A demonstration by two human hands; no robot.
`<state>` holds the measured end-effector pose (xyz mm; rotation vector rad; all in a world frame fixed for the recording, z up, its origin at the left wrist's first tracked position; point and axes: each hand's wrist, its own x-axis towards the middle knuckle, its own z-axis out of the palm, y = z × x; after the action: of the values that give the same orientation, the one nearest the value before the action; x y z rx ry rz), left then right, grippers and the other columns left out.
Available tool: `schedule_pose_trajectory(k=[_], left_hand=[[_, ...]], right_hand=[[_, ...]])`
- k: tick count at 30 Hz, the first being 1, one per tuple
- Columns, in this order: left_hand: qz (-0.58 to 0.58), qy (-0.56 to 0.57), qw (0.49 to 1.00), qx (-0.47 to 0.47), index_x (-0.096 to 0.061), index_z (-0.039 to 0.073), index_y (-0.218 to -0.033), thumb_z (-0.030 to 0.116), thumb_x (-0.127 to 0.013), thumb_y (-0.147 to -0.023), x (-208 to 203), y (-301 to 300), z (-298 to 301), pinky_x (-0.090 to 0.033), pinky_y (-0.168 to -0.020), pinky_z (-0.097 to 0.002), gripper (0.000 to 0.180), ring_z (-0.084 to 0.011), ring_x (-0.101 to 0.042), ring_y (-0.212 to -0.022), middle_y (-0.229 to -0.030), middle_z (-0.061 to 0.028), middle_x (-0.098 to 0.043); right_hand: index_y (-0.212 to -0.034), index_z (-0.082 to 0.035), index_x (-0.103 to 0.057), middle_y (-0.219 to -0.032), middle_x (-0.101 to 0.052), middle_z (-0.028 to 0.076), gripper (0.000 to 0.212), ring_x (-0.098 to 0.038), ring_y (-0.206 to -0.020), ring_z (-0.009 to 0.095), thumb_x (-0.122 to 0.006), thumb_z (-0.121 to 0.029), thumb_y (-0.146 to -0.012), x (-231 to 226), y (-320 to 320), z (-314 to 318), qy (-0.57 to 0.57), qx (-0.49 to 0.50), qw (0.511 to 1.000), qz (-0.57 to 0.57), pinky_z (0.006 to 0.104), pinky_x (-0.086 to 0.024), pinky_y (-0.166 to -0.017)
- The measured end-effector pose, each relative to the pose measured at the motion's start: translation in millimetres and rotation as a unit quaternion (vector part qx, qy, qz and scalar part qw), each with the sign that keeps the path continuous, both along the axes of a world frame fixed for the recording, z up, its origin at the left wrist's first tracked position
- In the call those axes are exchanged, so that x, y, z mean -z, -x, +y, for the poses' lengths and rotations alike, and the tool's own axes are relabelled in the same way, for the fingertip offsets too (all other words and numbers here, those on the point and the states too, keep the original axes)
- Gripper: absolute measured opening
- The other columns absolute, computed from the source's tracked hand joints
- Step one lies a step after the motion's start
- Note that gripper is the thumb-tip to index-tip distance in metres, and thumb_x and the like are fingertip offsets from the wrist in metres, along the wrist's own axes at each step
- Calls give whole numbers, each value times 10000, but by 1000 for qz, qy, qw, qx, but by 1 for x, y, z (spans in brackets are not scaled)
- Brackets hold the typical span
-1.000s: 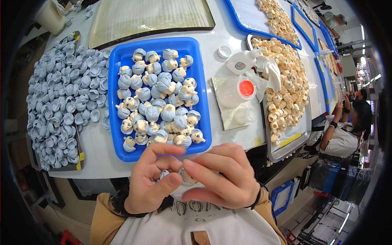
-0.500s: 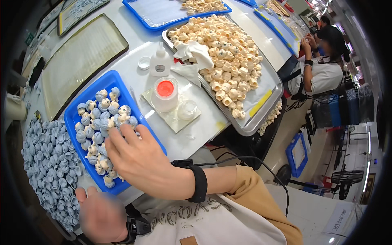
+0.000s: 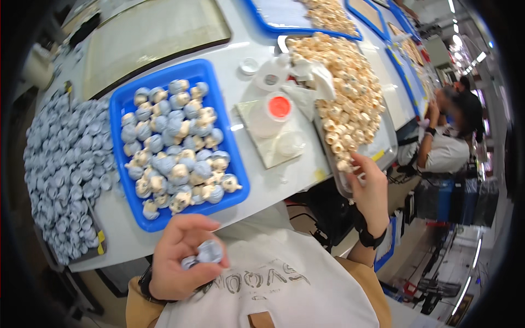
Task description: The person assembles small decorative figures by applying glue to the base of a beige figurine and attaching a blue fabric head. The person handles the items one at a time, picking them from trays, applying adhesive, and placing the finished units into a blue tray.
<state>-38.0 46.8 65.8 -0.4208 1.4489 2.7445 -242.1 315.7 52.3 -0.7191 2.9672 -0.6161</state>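
Because my left grip (image 3: pixel 178 257) curls only lightly round light blue shells (image 3: pixel 210 251), with thumb and fingers bent to make a pocket, I judge that one could slip out if I relax the thumb; two show there, and squeezing harder might dent them if they are as thin as they look. My right grip (image 3: pixel 371 188) has its thumb and forefinger bent at a cream head piece (image 3: pixel 343 165), but I cannot tell whether they pinch it or merely touch it. A hasty tug here could loosen its neighbours, and since the metal tray (image 3: pixel 389 142) seems to reach past the counter (image 3: pixel 262 194), a rolling piece might end up on the floor.

That cream piece lies right at my right fingertips, at the near end of the heaped cream pieces (image 3: pixel 350 104); the shells sit inside my left hand, in front of my shirt. Just beyond my left knuckles is the blue tray (image 3: pixel 234 158), full of capped heads (image 3: pixel 178 131). Farther left spreads a pile of blue shells (image 3: pixel 68 169), and between the two trays stands a translucent jar (image 3: pixel 267 121) with a red-orange disc.
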Motion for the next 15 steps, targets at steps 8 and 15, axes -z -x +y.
schedule_pose_trajectory(k=[8,15], left_hand=[[-16,126,990,61,-483,30,-1162,36,-655,-786,12,2,-4,-331,-540,-171,414,-16,-412,-565,-743,16,-527],[-27,99,986,135,-456,-13,-1129,61,-522,-851,2,10,4,-395,-553,-204,296,-60,-506,-641,-849,-69,-591]], right_hand=[[-973,-25,-637,-794,-562,113,279,-565,-655,229,-627,32,-700,-40,-30,-24,94,-57,994,23,296,-463,-587],[-939,-32,-554,-714,-465,66,305,-498,-637,236,-690,-170,-704,-29,-55,-112,337,-416,842,-62,330,-409,-548]])
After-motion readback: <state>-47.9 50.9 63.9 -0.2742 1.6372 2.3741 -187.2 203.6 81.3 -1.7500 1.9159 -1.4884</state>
